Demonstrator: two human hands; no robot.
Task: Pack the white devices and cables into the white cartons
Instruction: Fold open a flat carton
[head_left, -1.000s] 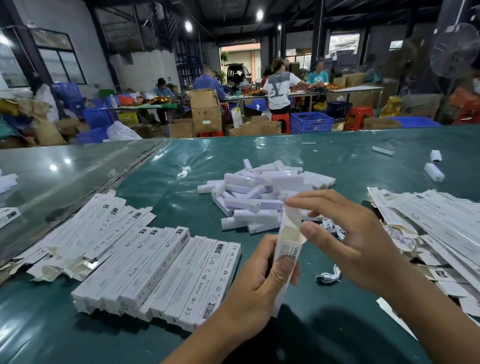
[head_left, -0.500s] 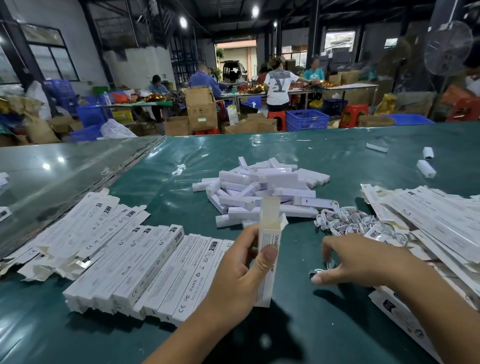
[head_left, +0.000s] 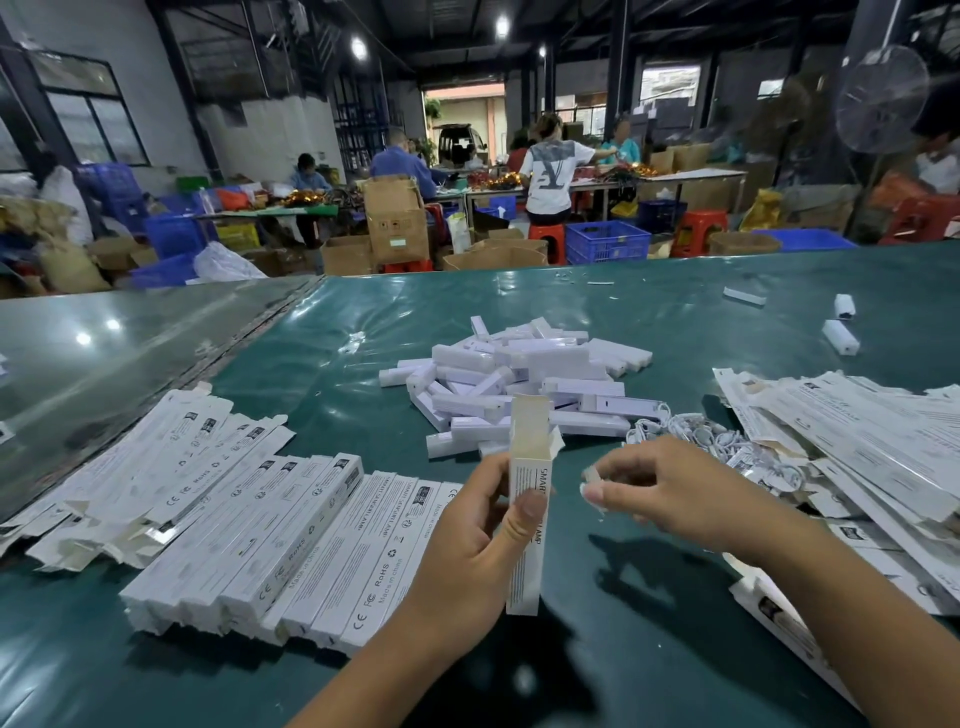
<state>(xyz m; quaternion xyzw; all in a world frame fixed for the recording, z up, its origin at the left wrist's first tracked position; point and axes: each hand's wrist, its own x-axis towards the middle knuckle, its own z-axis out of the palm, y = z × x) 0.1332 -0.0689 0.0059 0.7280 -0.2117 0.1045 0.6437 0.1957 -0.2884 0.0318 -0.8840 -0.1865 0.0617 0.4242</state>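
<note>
Carton (head_left: 529, 512) upright in the left hand (head_left: 470, 558), thumb across its front and fingers curled behind, top flaps open, bottom end just above the green table (head_left: 597, 670). Can't see inside it, so can't tell whether anything has gone in yet. Right hand (head_left: 680, 491) just beside it, apart from the carton, fingers curled with something small and white pinched at the tips; likely a cable, but too small to call. Printing on the held carton reads "SMART" at the top and "LAMP" lower down, thumb covers the middle. Left of the hands, a tidy row of closed cartons (head_left: 291, 556) lies side by side, marked CE, FC, RoHS, a recycling symbol and "Made in China"; these look like the finished ones, roughly a dozen. Beyond them, a looser layer of cartons with flaps open (head_left: 150, 457); whether they are filled I can't tell. To the right, a heap of flat unfolded cartons (head_left: 857, 447), print too blurred to read. Cable pile (head_left: 691, 434) sits between that heap and the device pile (head_left: 524, 379), which is still large. A few stray devices (head_left: 840, 336) lie farther out on the right. My read: early-to-middle of the job, plenty of devices, cables and flat cartons left. Background has brown boxes (head_left: 396, 221) and blue crates (head_left: 607, 240), other people at tables, no readable text there.
</note>
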